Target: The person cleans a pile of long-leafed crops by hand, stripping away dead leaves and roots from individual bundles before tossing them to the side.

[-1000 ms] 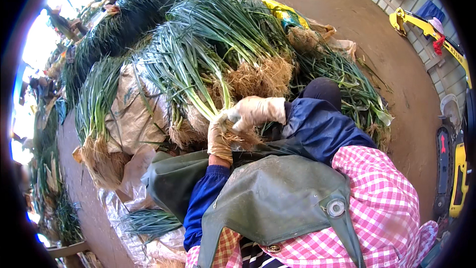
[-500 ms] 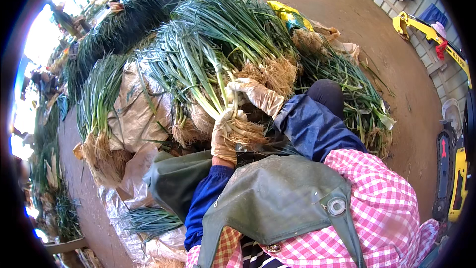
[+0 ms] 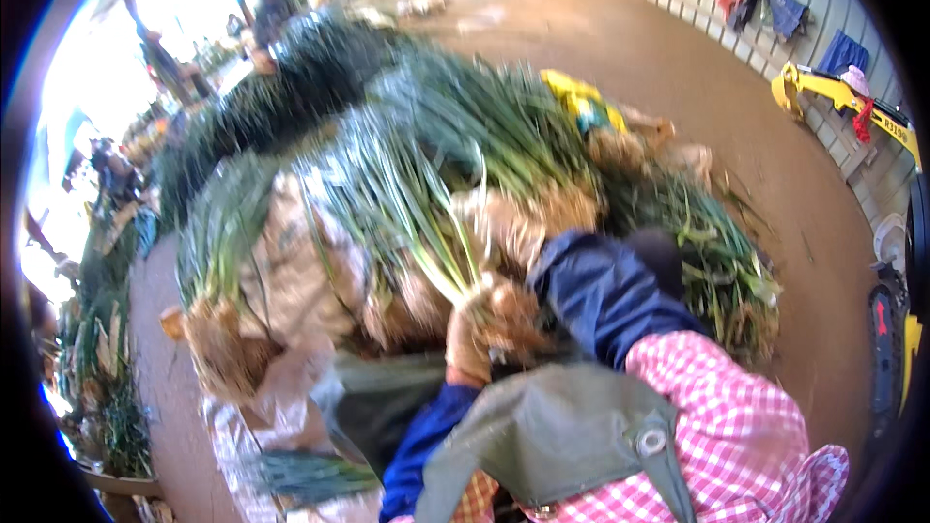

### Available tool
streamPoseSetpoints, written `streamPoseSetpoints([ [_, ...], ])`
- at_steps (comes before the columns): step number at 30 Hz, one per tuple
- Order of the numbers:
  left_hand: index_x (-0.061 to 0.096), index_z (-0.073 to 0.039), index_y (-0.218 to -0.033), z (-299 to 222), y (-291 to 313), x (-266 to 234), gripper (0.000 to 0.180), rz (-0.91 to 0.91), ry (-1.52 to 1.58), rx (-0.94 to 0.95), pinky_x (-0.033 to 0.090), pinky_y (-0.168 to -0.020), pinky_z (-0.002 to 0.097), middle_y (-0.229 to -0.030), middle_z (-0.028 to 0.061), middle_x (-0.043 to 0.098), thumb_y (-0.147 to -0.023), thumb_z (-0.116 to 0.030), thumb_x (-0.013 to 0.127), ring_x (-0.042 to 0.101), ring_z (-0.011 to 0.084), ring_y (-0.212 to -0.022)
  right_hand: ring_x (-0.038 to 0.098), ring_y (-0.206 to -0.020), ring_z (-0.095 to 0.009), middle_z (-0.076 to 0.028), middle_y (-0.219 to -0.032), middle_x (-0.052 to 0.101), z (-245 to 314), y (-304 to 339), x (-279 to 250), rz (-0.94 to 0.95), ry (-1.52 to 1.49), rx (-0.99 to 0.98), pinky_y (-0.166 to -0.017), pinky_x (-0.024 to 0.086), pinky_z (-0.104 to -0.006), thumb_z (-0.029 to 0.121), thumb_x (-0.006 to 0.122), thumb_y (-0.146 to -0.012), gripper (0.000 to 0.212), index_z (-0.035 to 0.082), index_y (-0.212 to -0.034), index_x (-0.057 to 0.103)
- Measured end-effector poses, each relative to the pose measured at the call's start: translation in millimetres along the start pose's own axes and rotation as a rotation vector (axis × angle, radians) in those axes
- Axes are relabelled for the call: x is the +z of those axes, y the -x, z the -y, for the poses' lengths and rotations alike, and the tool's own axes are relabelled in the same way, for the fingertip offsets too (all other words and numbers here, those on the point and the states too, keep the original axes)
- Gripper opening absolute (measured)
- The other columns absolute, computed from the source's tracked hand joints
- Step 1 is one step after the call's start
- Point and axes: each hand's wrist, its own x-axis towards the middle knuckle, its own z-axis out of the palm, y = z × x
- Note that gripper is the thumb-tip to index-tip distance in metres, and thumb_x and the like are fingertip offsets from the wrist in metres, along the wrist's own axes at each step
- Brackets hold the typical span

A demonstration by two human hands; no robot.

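My left hand [image 3: 469, 341], in a soiled pale glove, is closed round the white lower ends of a small bunch of green onions [image 3: 435, 266]. Their brown roots [image 3: 518, 315] stick out to the right of it, and the leaves slant up and away to the left. Just above, my gloved right hand [image 3: 504, 225] has its fingers curled beside the stalks. A thin pale strip shows at those fingers, but motion blur hides what they grip. Beyond both hands lies a large heap of green onions [image 3: 484, 126] with tangled roots.
Another bundle of green onions [image 3: 228, 232] leans at the left on a tan sack [image 3: 291, 266]. More leaves [image 3: 315, 475] lie on plastic sheeting at lower left. A yellow bag [image 3: 584, 102] sits behind the heap. A yellow machine arm [image 3: 838, 92] stands at far right by a panelled wall.
The view has tilted up, so the scene sits lower. My right hand has drawn slightly away from the root ends, while my left hand keeps hold of the bunch.
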Motion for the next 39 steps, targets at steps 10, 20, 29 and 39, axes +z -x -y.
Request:
streamPoseSetpoints([
  [10,0.06,-0.002,-0.102,12,-22,-43,0.017,-0.117,0.163,-0.021,0.055,-0.069,0.0363,-0.087,0.0089,0.064,-0.087,-0.01,0.06,0.064,0.0228,-0.073,0.056,-0.066,-0.013,-0.002,-0.072,0.062,-11,20,26,0.05,-0.047,0.095,-0.064,0.044,-0.0284,0.03,0.055,-0.093,0.027,0.006,-0.085,0.064],
  [20,0.058,-0.002,-0.104,-2,-10,-34,0.02,0.017,0.272,0.086,0.054,-0.078,0.0417,-0.096,0.0138,0.065,-0.09,-0.015,0.052,0.064,0.0279,-0.086,0.055,-0.063,-0.009,0.0,-0.073,0.059,46,101,-9,0.453,-0.464,-0.046,-0.059,0.045,-0.0249,0.029,0.055,-0.094,0.024,0.007,-0.086,0.059],
  [29,0.055,-0.001,-0.117,10,-3,-39,0.031,0.211,-0.109,0.22,0.05,-0.089,0.042,-0.105,0.0126,0.064,-0.093,-0.02,0.049,0.062,0.0278,-0.096,0.055,-0.066,-0.012,-0.002,-0.076,0.06,40,127,-4,0.489,-0.062,-0.258,-0.062,0.045,-0.026,0.034,0.054,-0.094,0.032,0.003,-0.098,0.062],
  [39,0.061,-0.006,-0.104,7,-17,-39,0.025,0.023,0.066,-0.001,0.053,-0.064,0.031,-0.093,0.008,0.066,-0.092,-0.024,0.049,0.064,0.02,-0.076,0.053,-0.078,-0.008,-0.002,-0.086,0.062,44,159,-16,0.661,-0.385,-0.066,-0.07,0.045,-0.0274,0.024,0.056,-0.092,0.025,0.001,-0.099,0.065],
])
